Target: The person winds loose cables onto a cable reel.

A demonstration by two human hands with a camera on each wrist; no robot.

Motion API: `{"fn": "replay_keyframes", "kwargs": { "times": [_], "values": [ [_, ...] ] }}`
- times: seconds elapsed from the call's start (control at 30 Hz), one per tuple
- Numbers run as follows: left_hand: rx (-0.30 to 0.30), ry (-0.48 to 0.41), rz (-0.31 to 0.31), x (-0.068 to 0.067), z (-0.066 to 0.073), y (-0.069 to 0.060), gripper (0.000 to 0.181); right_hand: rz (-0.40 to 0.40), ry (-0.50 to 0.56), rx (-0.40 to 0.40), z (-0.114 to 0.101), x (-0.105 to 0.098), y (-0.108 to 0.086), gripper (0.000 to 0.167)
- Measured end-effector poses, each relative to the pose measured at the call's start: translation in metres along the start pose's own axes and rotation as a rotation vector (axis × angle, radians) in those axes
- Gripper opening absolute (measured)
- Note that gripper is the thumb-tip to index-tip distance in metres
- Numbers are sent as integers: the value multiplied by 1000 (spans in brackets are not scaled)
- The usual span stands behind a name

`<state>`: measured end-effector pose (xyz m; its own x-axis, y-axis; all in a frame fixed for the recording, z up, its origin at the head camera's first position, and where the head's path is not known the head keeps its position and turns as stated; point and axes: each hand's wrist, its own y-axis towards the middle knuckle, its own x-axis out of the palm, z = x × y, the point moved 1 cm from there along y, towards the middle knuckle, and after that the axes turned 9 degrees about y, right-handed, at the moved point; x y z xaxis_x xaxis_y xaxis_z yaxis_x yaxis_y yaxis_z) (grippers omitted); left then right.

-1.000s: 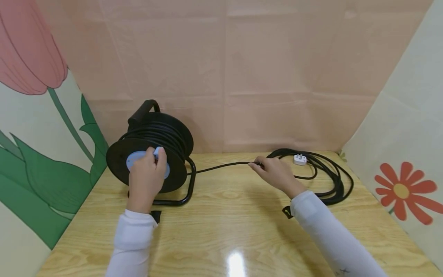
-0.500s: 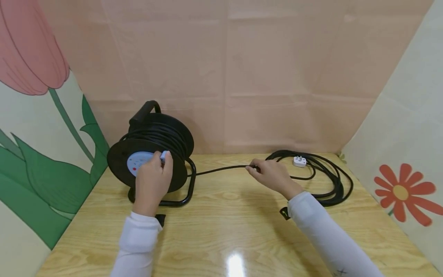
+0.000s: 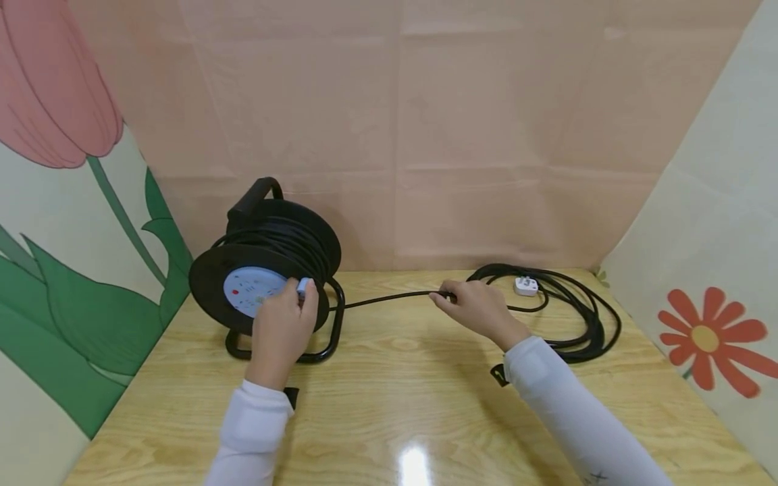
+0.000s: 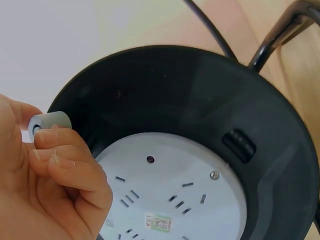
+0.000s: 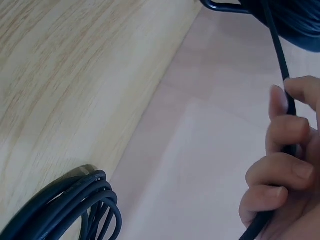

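On the left of the table stands a black cable reel (image 3: 203,287) with a pale blue socket face (image 4: 165,200). My left hand (image 3: 282,324) pinches the small pale blue crank knob (image 4: 54,122) on the reel's front disc, fingers curled round it. To the right, my right hand (image 3: 480,309) grips the black cable (image 3: 389,297), which stretches from the reel into the fingers. In the right wrist view the cable (image 5: 280,55) runs through the curled fingers of my right hand (image 5: 285,160). Loose cable coils (image 3: 598,324) lie beyond that hand, with a white plug (image 3: 525,286) among them.
The reel's black tube stand (image 3: 334,337) rests on the wooden table (image 3: 377,405), its carrying handle (image 3: 252,199) pointing up. A pinkish sheet (image 3: 462,135) closes off the back. Walls with a painted tulip (image 3: 55,88) and a red flower (image 3: 705,335) flank both sides.
The left hand has carried the crank knob right and downward, turning the reel face and uncovering more of the sockets. My right hand has shifted slightly left with the cable still in its grip.
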<state>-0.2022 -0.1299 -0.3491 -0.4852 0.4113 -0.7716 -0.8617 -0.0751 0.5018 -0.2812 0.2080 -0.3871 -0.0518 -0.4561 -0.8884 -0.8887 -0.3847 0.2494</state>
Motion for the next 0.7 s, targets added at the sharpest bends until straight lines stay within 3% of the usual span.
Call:
{"fn": "replay_keyframes", "kwargs": {
  "times": [0.27,0.53,0.7],
  "values": [
    [8,-5,-32,8,-1,-2,51,-27,36,-16,-1,4,1,32],
    [19,-10,-54,16,-4,-7,49,10,2,-4,2,6,1,39],
    [12,3,-82,19,-7,-10,47,-44,37,-38,-1,10,2,35]
  ]
}}
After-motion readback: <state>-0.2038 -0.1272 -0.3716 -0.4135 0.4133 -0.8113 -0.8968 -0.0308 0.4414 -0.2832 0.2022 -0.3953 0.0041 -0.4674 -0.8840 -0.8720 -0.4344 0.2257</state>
